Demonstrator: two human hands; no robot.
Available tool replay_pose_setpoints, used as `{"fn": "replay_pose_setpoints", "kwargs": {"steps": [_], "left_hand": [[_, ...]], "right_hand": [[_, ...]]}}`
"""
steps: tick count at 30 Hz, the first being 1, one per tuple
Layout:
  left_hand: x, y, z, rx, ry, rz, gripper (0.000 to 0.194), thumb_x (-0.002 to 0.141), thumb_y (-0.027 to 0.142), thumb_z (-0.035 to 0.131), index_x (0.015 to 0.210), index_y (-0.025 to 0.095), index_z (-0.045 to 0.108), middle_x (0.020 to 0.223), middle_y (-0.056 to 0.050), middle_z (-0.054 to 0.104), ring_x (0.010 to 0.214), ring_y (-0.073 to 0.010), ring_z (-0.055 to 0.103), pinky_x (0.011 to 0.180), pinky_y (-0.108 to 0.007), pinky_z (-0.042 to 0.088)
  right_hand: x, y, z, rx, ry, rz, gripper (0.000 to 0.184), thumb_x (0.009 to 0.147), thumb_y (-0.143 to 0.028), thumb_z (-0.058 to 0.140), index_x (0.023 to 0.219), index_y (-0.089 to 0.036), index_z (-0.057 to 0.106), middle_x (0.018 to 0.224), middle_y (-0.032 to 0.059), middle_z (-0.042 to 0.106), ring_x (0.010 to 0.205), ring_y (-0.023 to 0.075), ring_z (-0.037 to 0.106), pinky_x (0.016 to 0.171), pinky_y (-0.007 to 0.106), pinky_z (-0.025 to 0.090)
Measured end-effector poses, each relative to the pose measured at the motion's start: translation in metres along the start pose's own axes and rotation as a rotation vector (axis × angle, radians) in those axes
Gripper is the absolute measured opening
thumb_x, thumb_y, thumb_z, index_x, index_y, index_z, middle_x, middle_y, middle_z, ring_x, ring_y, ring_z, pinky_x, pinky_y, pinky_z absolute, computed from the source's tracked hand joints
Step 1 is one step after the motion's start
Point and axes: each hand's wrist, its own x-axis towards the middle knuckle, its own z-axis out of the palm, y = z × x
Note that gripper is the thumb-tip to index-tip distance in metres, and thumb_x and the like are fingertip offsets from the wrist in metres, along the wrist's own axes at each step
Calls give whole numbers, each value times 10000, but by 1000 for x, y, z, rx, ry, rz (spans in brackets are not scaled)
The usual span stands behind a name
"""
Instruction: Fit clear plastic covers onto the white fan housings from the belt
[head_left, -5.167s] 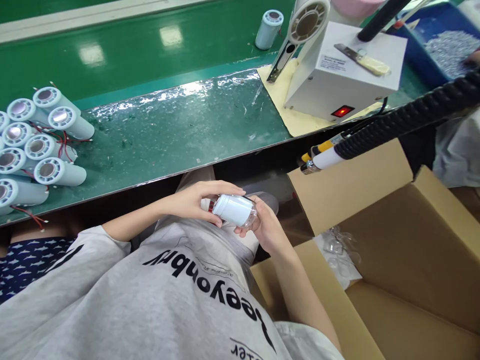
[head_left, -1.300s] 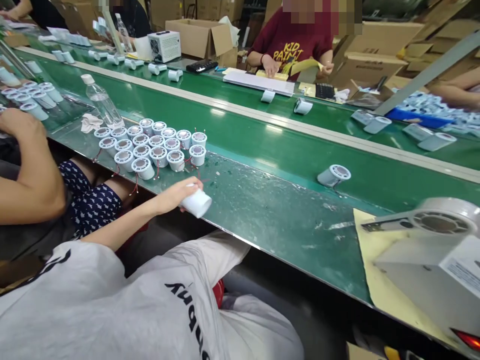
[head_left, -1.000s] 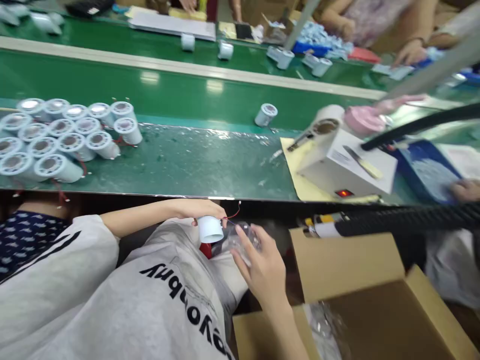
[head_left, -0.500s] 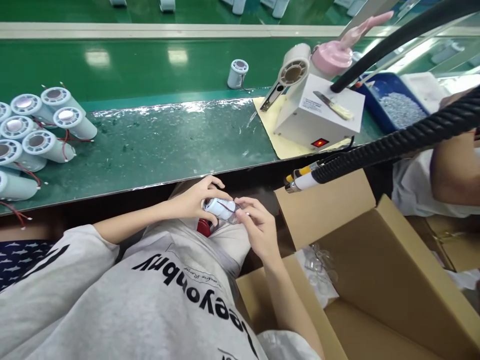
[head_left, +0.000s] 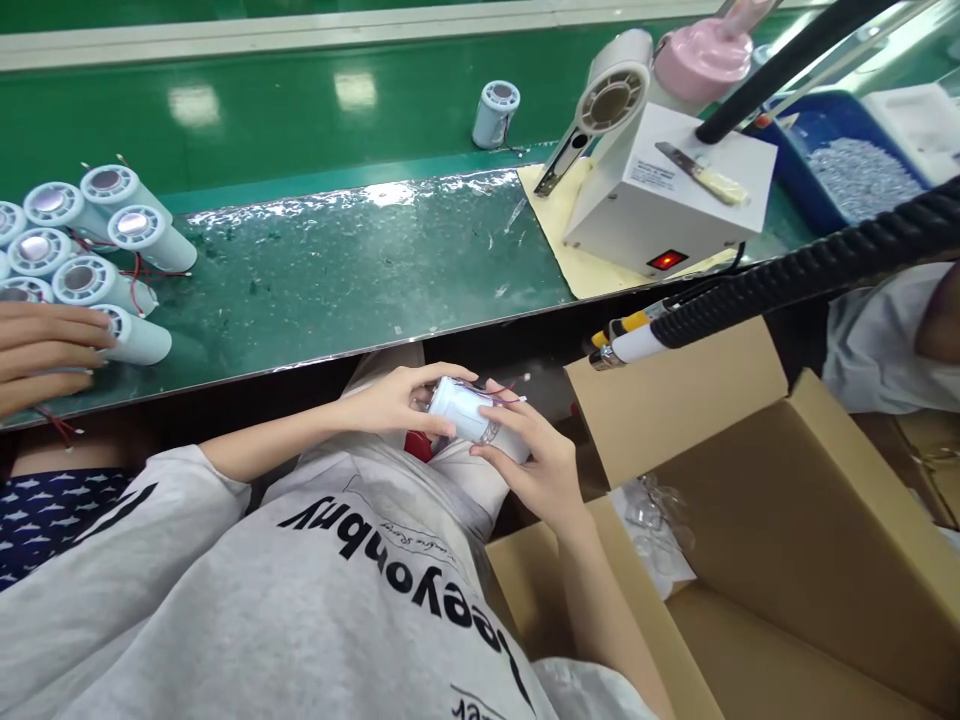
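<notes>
Below the bench edge, over my lap, both hands hold one pale blue-white cylinder (head_left: 463, 412) with thin red wires. My left hand (head_left: 390, 402) grips its left end with curled fingers. My right hand (head_left: 534, 462) wraps round its right end, where a clear plastic piece seems to sit on it. Several more such cylinders (head_left: 90, 250) with metal-disc ends and red wires lie grouped at the bench's left.
Another person's hand (head_left: 41, 350) rests on the cylinders at far left. A white machine with a red lit switch (head_left: 667, 195) sits on a yellow mat. A black corrugated hose (head_left: 787, 280) crosses above an open cardboard box (head_left: 787, 520) holding clear plastic pieces (head_left: 656, 525). One cylinder (head_left: 495, 112) stands on the green belt.
My left hand took a cylinder from the bench group and brought it to my lap; my right hand joined it there. Another person's hand has come in at the left.
</notes>
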Motion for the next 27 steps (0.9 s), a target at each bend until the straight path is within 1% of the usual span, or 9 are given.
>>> {"fn": "replay_pose_setpoints", "kwargs": {"steps": [2,3,6,9,13,19,24,27], "left_hand": [[0,0,-1,16,-30,8,764,734,402,867,1423,227,589,1352,-136,664,941,-197,697,804,-321,558],[-1,0,-1,34,-43,30,772,735,407,870,1433,237,588,1376,-139,658,993,-217,699,826,-328,556],[-3,1,-3,121,-51,131,772,727,397,886,1434,268,605,1449,-132,631,1233,-290,638,947,-364,541],[-6,2,-4,169,-77,198,740,759,388,868,1444,287,603,1483,-128,612,1344,-312,577,995,-388,539],[-8,2,-6,207,-112,249,699,796,382,842,1448,299,603,1507,-124,591,1371,-319,566,1019,-407,548],[-7,-1,-7,254,-131,295,681,806,379,833,1442,293,606,1504,-126,591,1380,-322,567,1064,-442,541],[-7,-3,-8,271,-133,349,683,808,347,841,1446,284,607,1510,-133,589,1400,-311,559,1138,-461,495],[-6,-3,-8,269,-141,350,687,806,325,842,1450,294,603,1515,-126,588,1406,-307,556,1164,-473,473]], "right_hand": [[-3,1,0,8,-3,-30,362,862,-282,828,1211,-299,735,1355,74,714,1244,283,696,1060,436,595],[-5,2,0,24,-12,-23,373,860,-301,833,1216,-290,724,1340,78,722,1247,289,694,1063,443,594],[-8,3,-1,85,-26,50,376,854,-359,841,1194,-263,712,1285,85,743,1215,297,710,1032,450,616],[-9,2,0,169,-13,104,393,834,-389,858,1173,-253,711,1225,79,758,1181,282,723,977,415,648],[-8,-4,-1,247,-17,152,390,825,-399,865,1157,-259,714,1174,57,765,1103,245,744,931,372,665],[-8,-7,-2,361,-53,311,431,812,-447,866,1169,-274,698,1204,57,743,1047,233,743,887,360,665],[-10,-5,-1,459,-58,426,479,780,-499,879,1149,-271,677,1123,60,739,962,225,735,820,343,652],[-9,-4,0,504,-55,478,509,764,-556,872,1124,-264,661,1126,72,732,907,219,721,761,331,636]]}}
